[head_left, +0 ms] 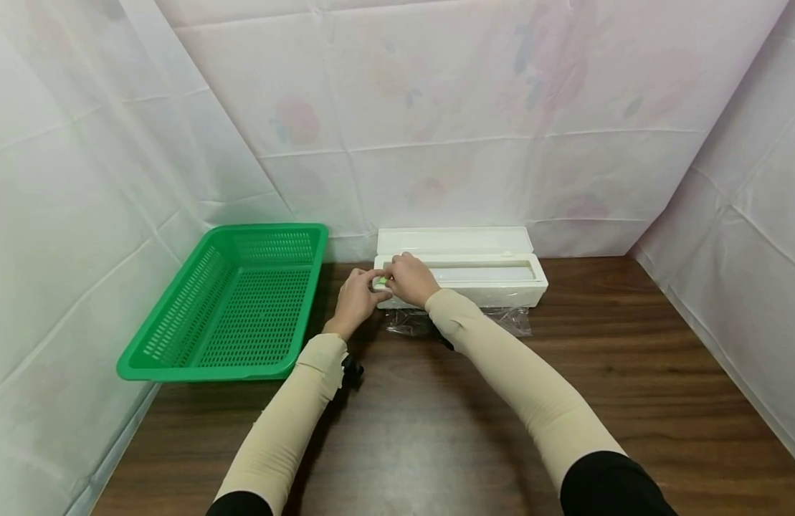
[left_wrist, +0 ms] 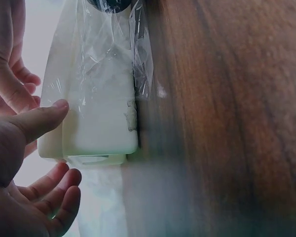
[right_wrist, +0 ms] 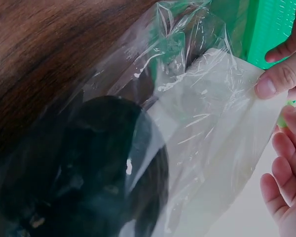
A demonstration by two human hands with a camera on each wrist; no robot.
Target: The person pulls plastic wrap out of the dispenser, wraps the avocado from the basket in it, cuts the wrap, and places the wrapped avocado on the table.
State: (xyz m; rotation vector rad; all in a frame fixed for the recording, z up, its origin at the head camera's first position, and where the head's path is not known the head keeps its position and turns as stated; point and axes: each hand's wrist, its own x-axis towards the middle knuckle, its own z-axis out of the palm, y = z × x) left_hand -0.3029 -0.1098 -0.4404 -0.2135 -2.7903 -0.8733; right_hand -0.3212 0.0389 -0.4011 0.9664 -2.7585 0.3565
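A long white cling film dispenser (head_left: 462, 295) lies on the table with its lid (head_left: 455, 239) raised at the back. Clear film (head_left: 510, 320) hangs crumpled over its front. My left hand (head_left: 357, 297) grips the dispenser's left end, its thumb (left_wrist: 44, 120) on the front edge and its other fingers partly past the end. Close beside it, the right hand (head_left: 411, 278) pinches a small bright green piece (head_left: 383, 280) at the left end of the top rim. Fingers partly hide this green piece in the right wrist view.
A green perforated plastic basket (head_left: 300, 315) stands to the left of the dispenser. White patterned cloth (head_left: 436, 129) hangs behind the brown wooden table (head_left: 423, 444) and along both sides. Black wrist gear (head_left: 353, 371) shows under the left sleeve.
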